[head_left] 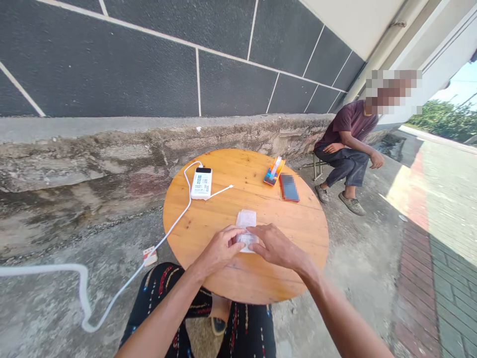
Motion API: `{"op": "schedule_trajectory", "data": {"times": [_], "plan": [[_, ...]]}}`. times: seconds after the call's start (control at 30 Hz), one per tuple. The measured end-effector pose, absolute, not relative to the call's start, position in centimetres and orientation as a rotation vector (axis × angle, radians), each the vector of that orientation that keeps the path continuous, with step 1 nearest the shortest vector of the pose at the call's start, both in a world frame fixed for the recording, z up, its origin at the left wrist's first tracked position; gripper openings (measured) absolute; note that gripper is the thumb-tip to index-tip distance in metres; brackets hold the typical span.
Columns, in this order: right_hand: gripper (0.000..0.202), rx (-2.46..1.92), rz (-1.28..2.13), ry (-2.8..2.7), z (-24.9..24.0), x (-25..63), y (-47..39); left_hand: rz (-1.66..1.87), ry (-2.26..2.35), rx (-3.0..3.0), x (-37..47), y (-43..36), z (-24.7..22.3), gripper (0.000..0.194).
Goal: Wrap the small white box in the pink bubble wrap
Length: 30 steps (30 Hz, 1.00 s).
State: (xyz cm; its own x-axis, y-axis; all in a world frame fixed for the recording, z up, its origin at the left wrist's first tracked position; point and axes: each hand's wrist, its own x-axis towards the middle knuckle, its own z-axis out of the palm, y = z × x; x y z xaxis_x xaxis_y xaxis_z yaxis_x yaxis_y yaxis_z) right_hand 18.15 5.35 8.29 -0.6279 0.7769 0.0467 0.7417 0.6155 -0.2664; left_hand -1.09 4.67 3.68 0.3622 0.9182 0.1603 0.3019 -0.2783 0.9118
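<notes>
A small pale, translucent plastic packet (246, 218) lies near the front middle of the round wooden table (208, 228). My left hand (223, 244) has its thumb and fingers on the packet's left side. From the right, my right hand (274, 243) grips the same packet, its fingertips close to those of the left. Parts of the packet are covered by my fingers, and what is inside it I cannot make out. Beyond it, to the right, are an orange and blue box (274, 171) with a white strip on top and a phone (289, 188) in a red case.
At the table's left stands a white power bank (201, 185) with a short lead and a long white cable (175, 222) running off leftward. A red and white packet (149, 256) is on the concrete. One person (350, 134) sits on a stool behind right, near the tiled wall (145, 64).
</notes>
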Motion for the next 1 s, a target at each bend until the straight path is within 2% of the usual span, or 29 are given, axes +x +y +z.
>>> {"op": "schedule_trajectory", "data": {"times": [0.07,0.2,0.43,0.6,0.8,0.9,1.0], "plan": [[0.036,-1.319,0.255,-2.687,8.0,17.7,4.6,0.927,1.067,1.777,-1.0,4.8,3.7,0.035],[0.032,-1.418,0.135,-2.654,6.9,17.1,4.0,0.973,1.092,1.709,-0.7,4.6,3.3,0.033],[0.031,-1.351,0.279,-2.629,7.0,17.8,4.4,1.04,1.067,1.466,-0.5,3.1,2.8,0.034],[0.023,-1.319,0.665,-2.65,8.4,18.0,6.0,1.003,1.1,1.369,-0.1,3.5,3.1,0.031],[0.027,-1.247,1.195,-2.631,9.1,18.4,9.2,0.98,1.134,1.317,0.3,4.8,3.6,0.027],[0.028,-1.191,1.267,-2.631,9.1,18.5,10.3,0.932,1.196,1.341,0.4,5.6,3.4,0.027],[0.028,-1.314,1.15,-2.645,8.9,18.4,10.8,0.873,1.271,1.449,0.4,6.5,3.0,0.029]]}}
